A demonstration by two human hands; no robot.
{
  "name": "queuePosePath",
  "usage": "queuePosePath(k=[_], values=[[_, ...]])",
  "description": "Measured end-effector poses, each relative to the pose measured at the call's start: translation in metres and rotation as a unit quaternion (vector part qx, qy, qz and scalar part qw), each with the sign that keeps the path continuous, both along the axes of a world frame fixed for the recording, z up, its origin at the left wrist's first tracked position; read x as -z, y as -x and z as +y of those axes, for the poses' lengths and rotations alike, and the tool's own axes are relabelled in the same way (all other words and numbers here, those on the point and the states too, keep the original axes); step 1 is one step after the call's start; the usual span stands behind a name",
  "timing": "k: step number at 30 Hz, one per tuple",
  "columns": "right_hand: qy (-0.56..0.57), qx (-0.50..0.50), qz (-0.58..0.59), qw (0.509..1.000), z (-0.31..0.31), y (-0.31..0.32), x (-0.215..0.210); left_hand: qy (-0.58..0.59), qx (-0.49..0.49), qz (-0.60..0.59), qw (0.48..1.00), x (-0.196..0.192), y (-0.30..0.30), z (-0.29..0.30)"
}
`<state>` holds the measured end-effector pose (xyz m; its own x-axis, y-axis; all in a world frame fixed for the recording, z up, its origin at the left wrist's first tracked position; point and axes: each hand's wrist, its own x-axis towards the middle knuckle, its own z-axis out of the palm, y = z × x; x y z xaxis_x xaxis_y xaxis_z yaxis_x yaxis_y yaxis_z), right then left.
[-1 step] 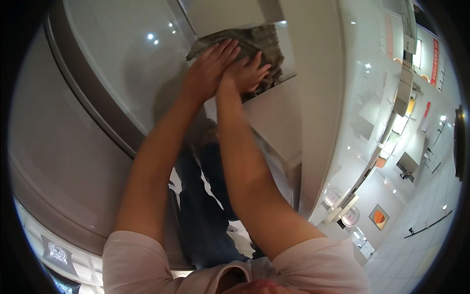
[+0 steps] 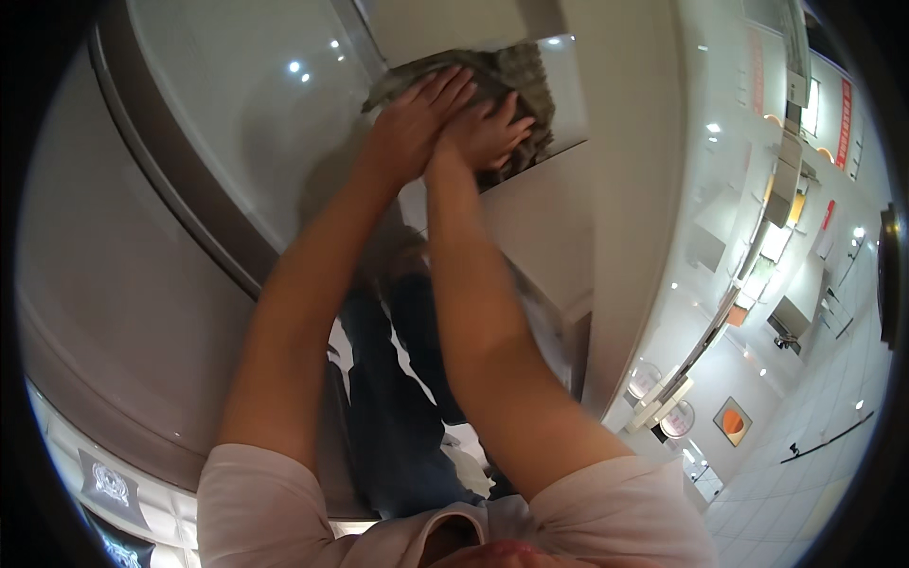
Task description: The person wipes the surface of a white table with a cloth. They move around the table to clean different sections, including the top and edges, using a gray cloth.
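A brown-grey cloth [image 2: 525,85] with zigzag edges lies bunched on a glossy pale surface, near the top centre. Flat on its left part rests my left hand [image 2: 426,114], fingers stretched out and side by side. Just to the right, my right hand [image 2: 481,134] presses on the same cloth with its fingers spread. The two hands touch, the left partly overlapping the right near the wrists. Neither hand is closed around the cloth. Part of the cloth is hidden under the palms.
To the left is a glossy pale panel [image 2: 208,104] edged by a dark curved strip [image 2: 180,180]. A cream vertical panel [image 2: 630,189] stands to the right of my hands. Beyond it lies a bright room with white floor tiles [image 2: 824,454] and a framed orange picture [image 2: 733,420].
My hands, the cloth and the cream panel sit slightly farther right in the picture. Both hands stay on the cloth.
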<state>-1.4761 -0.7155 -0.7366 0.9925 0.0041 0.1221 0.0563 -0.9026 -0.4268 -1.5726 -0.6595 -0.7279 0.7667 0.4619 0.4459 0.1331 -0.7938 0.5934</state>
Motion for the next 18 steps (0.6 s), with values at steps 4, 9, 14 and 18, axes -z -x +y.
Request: queuePosePath(k=[4, 9, 14, 18], values=[[-0.015, 0.013, 0.053, 0.998, 0.026, -0.016, -0.007, 0.009, 0.000, 0.022, 1.000, 0.009, -0.026, 0.021], [-0.021, -0.045, 0.043, 0.998, 0.026, -0.012, -0.021, -0.052, -0.053, 0.049, 0.996, 0.014, -0.028, 0.009], [-0.026, -0.079, 0.056, 0.995, -0.003, 0.031, -0.013, 0.008, -0.073, 0.091, 0.993, 0.005, 0.012, -0.022], [-0.372, -0.091, -0.007, 0.924, -0.002, -0.026, 0.054, 0.028, -0.058, -0.012, 0.998, -0.001, -0.002, -0.017]])
